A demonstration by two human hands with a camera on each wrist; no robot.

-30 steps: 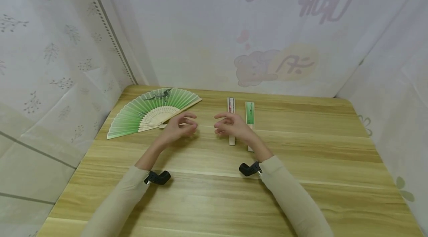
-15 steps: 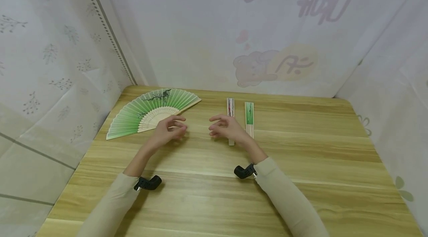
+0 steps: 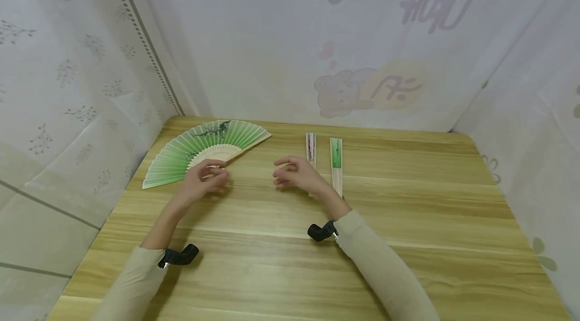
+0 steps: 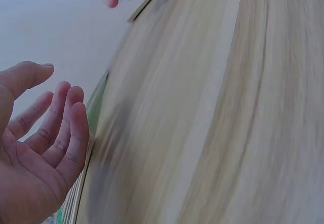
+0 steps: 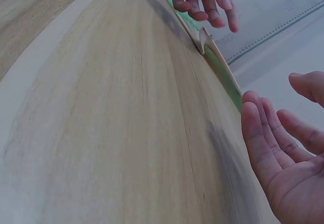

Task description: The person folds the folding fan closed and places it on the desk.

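Note:
An unfolded green folding fan (image 3: 181, 152) with a dark branch print and pale ribs lies at the table's back left. My left hand (image 3: 199, 182) hovers over its lower ribs, fingers loosely bent and holding nothing; the fan's pivot end is hidden behind it. My right hand (image 3: 296, 175) hangs above the table in front of a folded fan with a white and red print (image 3: 310, 146), covering part of its lower half. Its fingers are relaxed with nothing between them, as the palm (image 5: 298, 188) in the right wrist view shows. Beside it lies a folded green fan (image 3: 337, 155), its lower end behind the right wrist.
The wooden table (image 3: 430, 200) reaches back to a printed white cloth (image 3: 254, 49). A second patterned cloth (image 3: 68, 84) hangs along the left side. Black wrist devices (image 3: 181, 255) are strapped at both sleeves.
My left hand has moved left and slightly towards me, from beside the open fan to over its ribs. The right hand has shifted a little left. The fans lie where they were.

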